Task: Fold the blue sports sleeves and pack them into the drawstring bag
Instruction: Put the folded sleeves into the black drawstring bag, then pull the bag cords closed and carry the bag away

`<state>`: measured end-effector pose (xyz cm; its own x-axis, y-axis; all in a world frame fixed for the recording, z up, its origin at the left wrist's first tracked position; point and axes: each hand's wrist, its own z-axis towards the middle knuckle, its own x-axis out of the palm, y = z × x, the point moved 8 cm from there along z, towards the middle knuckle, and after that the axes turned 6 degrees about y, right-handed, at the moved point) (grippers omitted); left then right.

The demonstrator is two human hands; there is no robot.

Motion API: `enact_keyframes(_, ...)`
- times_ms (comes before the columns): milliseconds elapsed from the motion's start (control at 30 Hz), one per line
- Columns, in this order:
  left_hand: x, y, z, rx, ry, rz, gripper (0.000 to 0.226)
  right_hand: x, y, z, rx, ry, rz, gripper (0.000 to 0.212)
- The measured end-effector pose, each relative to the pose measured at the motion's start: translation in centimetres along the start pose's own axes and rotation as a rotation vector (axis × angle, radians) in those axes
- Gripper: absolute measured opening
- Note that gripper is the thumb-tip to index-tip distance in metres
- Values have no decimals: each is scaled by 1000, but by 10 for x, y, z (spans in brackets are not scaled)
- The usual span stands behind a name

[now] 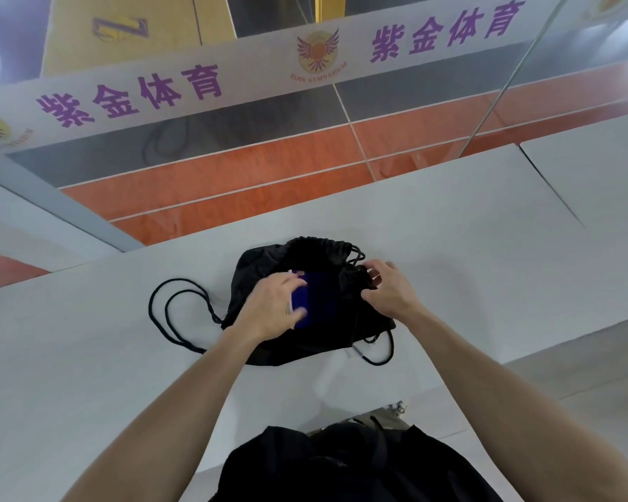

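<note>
while right grip (385,289) pinches bag (265,269) rim, left grip (272,306) clamps folded sleeves (318,297).

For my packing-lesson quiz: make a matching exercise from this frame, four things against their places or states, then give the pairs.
Things
1. left hand
2. right hand
3. blue sleeves
4. cord loops

States
A. lying slack on the table, left of the bag
B. folded, at the bag's mouth
C. gripping the gathered rim of the black drawstring bag
D. holding the blue bundle

Pairs: 1-D, 2-C, 3-B, 4-A
</note>
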<state>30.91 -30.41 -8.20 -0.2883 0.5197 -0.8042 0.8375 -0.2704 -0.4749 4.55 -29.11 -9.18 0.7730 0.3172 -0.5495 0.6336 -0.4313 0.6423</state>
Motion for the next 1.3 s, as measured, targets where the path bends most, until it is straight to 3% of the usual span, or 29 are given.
enact_keyframes(33, -16, 8, -11, -21, -150, -50, 46, 0, -1, 0, 4, 16, 8, 58)
enact_keyframes(67, -30, 21, -24, -87, -272, -103, 43, 2, -2, 0, 7, 38, 23, 66)
enact_keyframes(133, -38, 55, -50, -283, -346, -189, 59, 6, -3, -1, 12, 78, 42, 81)
enact_keyframes(200, -26, 89, -68, -457, -201, -215, 81, 10, -1, -1, 3, 105, 47, 84)
enact_keyframes(267, -4, 117, -80, -554, 17, -209, 102, 12, 3, 1, -1, 111, 46, 74)
enact_keyframes(333, 18, 131, -88, -587, 198, -191, 107, 12, 7, 4, -9, 114, 26, 60)
enact_keyframes(400, 27, 135, -91, -553, 252, -113, 84, 13, 12, 4, -27, 129, 5, 49)
enact_keyframes(500, 14, 133, -88, -517, 156, -45, 19, 9, 15, 4, -50, 68, -37, 30)
enact_keyframes(633, -10, 118, -86, -517, 150, -10, 38, -3, 27, 1, -99, -5, -21, 11)
enact_keyframes(667, -20, 112, -85, -523, 122, 5, 43, -5, 28, 1, -93, -7, -6, 10)
enact_keyframes(800, -56, 90, -86, -554, -155, -191, 61, -15, 20, 18, 25, 14, 57, 79)
enact_keyframes(867, -64, 80, -87, -535, -274, -321, 63, -9, 15, 32, 90, 135, 110, 93)
enact_keyframes(933, -65, 72, -89, -527, -340, -448, 63, 2, 18, 39, 126, 293, 174, 78)
enact_keyframes(1033, -56, 63, -96, -578, -411, -592, 62, 6, 20, 53, 54, 347, 91, 17)
enact_keyframes(1167, -55, 65, -114, -678, -533, -650, 58, -24, 33, 42, -116, 178, -54, 26)
enact_keyframes(1300, -74, 58, -136, -703, -719, -658, 56, -77, 30, 22, -176, -20, -14, 29)
